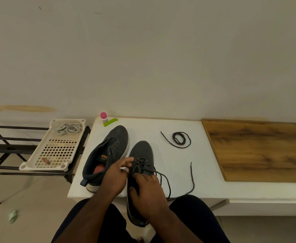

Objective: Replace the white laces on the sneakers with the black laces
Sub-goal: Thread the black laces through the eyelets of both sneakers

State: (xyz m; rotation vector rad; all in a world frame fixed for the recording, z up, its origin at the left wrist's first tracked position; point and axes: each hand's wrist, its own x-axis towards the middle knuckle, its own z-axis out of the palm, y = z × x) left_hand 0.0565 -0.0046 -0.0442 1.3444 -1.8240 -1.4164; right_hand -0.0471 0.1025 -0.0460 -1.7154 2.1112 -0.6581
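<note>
Head view: both hands grip the laced sneaker, left hand and right hand side by side. Orange insole label on the unlaced sneaker is unreadable.

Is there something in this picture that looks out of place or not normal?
Little stands out. The right sneaker hangs partly over the front edge of the white table, steadied by both hands. A crumpled greenish scrap lies on the floor at the left. The wall carries a yellowish stain above the rack.
</note>
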